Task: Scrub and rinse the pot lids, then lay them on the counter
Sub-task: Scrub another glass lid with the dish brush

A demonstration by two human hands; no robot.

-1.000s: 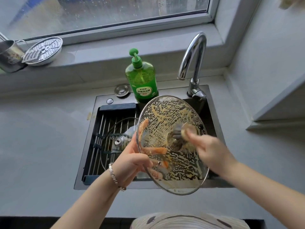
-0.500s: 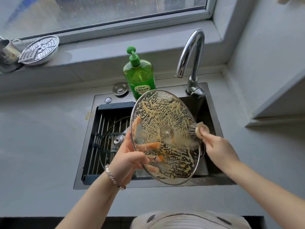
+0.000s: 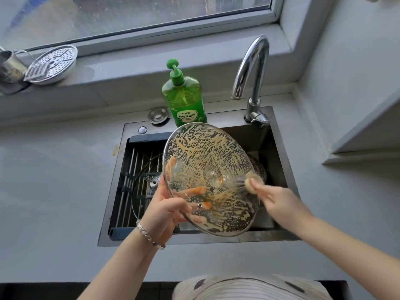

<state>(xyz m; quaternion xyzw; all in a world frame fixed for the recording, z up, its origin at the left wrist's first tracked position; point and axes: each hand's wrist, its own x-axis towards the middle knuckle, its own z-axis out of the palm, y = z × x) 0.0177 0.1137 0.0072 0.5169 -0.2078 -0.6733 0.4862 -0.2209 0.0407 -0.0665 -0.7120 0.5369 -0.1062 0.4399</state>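
My right hand [image 3: 279,202], clamped on the scrub brush [image 3: 249,182], had swept from the middle of the soapy glass lid [image 3: 207,156] to its right rim, while my left hand [image 3: 166,213] gripped the left rim above the sink [image 3: 275,152] at frame centre, so scrubbing looked unfinished, rinsing ahead

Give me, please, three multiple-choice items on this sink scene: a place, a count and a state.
1. Where does the green soap bottle stand? A on the windowsill; B on the floor; C behind the sink, left of the faucet.
2. How many glass lids show? A one; B two; C three.
3. What state is the held lid in? A coated in suds; B rinsed clean; C dry.
Key: C, it stands at the sink's rear edge; B, one in the left hand, a second lid on the rack; A, foam streaks cover it by the brush.
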